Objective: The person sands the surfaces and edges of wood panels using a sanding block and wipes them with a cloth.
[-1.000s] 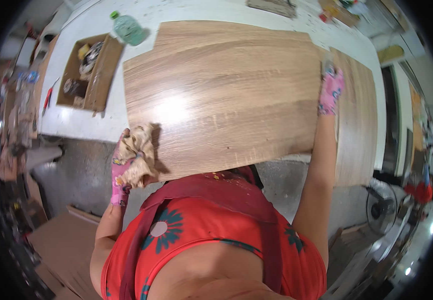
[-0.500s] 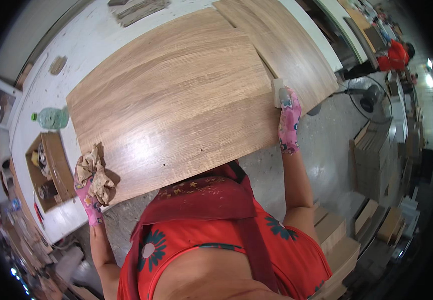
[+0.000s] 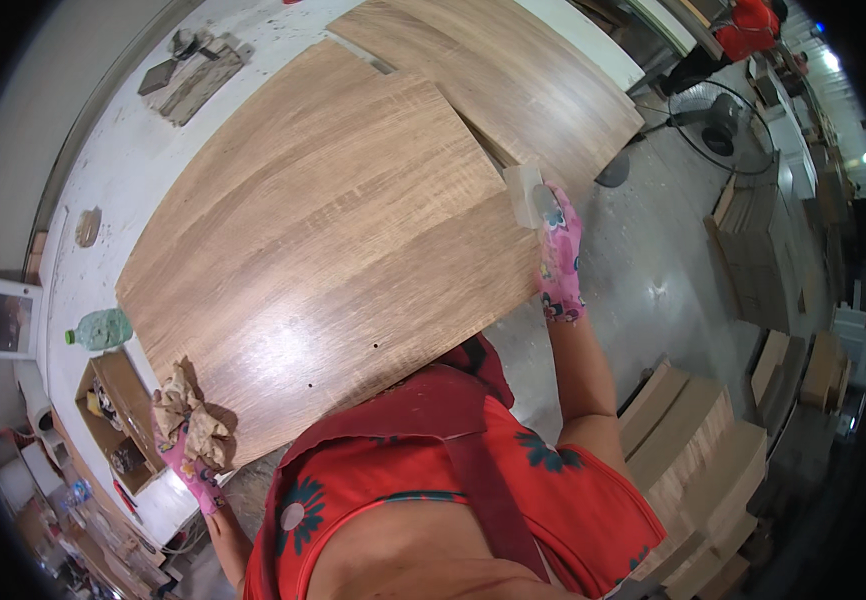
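Note:
A wood-grain board (image 3: 323, 230) with two small dark holes near its front edge lies flat before me. My left hand (image 3: 193, 478), in a pink patterned glove, is closed on a crumpled tan cloth (image 3: 189, 412) at the board's front left corner. At the right edge, my right hand (image 3: 560, 262), gloved alike, grips a small pale block (image 3: 524, 196) that overlaps the edge. Motion blurs the block a little, and I cannot tell its exact kind. A second wood-grain board (image 3: 513, 70) lies beyond, partly alongside the first.
A white worktable (image 3: 83, 290) carries the boards, a green plastic bottle (image 3: 103, 329), an open cardboard box (image 3: 113, 415) of small items and grey pieces (image 3: 203, 85). A fan (image 3: 721, 125) and a person in red (image 3: 748, 30) are far right. Stacked panels (image 3: 693, 430) stand near right.
The whole view has turned, so the table and boards appear tilted. The block in my right hand shows a broader side. My left hand keeps the cloth at the same corner.

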